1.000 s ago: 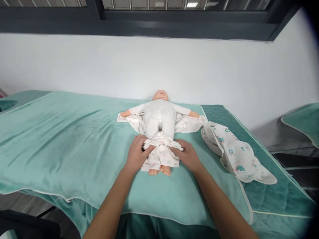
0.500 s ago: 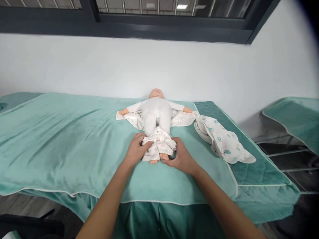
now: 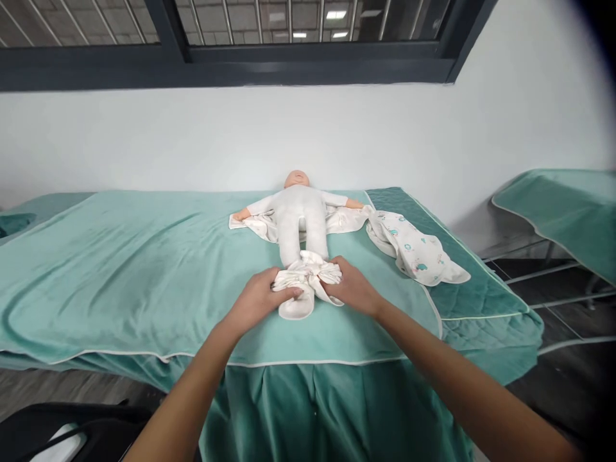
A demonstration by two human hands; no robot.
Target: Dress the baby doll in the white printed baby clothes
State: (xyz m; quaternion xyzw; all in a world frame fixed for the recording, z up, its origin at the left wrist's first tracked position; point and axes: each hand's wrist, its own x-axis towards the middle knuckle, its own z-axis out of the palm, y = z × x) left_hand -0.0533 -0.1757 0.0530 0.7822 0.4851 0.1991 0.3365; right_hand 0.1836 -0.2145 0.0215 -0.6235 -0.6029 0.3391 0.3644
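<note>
The pants (image 3: 308,277) sit bunched low on the legs of the doll (image 3: 301,204), on the green sheet (image 3: 158,282). Our left hand (image 3: 256,298) pinches one side, our right hand (image 3: 355,286) the other. A hard tug might drag the doll, or folds might catch its hidden feet.

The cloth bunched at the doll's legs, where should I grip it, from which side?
Probably grip the bunched cloth by its outer folds, from both sides: it spreads wider than the doll's legs, and the left hand and right hand pinch it there.
</note>
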